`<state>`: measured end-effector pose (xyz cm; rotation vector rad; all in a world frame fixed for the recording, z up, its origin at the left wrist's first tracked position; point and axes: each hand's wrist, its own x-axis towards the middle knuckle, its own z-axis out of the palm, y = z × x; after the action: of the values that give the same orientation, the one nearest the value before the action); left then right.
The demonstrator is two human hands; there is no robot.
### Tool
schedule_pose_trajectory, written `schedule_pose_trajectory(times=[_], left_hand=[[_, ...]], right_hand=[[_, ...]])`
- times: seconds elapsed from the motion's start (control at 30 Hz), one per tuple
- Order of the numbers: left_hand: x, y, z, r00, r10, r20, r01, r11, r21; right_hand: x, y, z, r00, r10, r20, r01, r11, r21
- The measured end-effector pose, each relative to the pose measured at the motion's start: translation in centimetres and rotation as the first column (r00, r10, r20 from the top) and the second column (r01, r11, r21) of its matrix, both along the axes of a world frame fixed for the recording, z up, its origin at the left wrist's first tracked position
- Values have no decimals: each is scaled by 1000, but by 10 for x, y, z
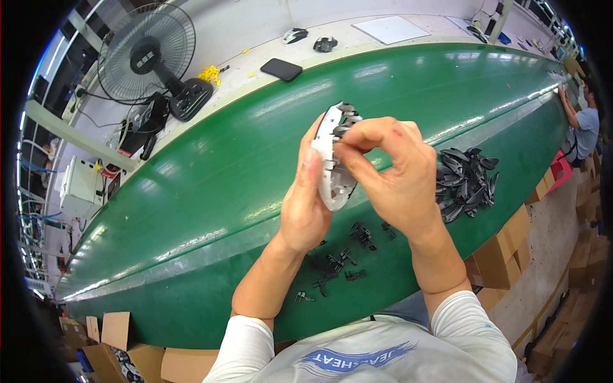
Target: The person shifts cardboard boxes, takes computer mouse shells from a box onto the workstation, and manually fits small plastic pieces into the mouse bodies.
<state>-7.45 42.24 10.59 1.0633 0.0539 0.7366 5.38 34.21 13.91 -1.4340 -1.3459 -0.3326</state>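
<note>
My left hand (303,204) is closed round a white computer mouse shell (327,156), held up on edge above the green work surface. Dark parts show along the shell's inner side. My right hand (396,169) is at that inner side, thumb and forefinger pinched together against it. Whatever lies between those fingertips is too small and hidden to make out. Below the hands, several small black plastic parts (363,236) lie scattered on the surface. To the right of my right forearm is a heap of curved black plastic pieces (469,185).
A green conveyor belt (236,153) runs across in front of me. On the ledge beyond stand a fan (150,60), a black phone (281,69), two mouse bodies (325,45) and a white sheet (391,29). Cardboard boxes (501,258) flank me; another person (582,121) sits far right.
</note>
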Motion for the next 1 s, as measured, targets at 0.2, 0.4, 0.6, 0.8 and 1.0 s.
schedule_pose_trajectory(times=[0.2,0.4,0.6,0.8,1.0], left_hand=[[-17,5,-23,991,94,95,-71,972,-224],[-17,7,-13,963,-78,257,108,989,-104],[-18,18,-16,960,-6,280,47,989,-139],[-21,21,-9,948,-13,318,36,997,-67],[-29,25,-3,953,14,304,5,998,-61]], right_hand=[[0,14,-23,995,41,90,-57,981,183],[-15,8,-18,985,167,-31,-161,975,152],[-17,15,-26,978,206,9,-206,972,116],[-20,12,-22,982,179,62,-188,957,222],[-28,3,-19,923,385,12,-383,913,142]])
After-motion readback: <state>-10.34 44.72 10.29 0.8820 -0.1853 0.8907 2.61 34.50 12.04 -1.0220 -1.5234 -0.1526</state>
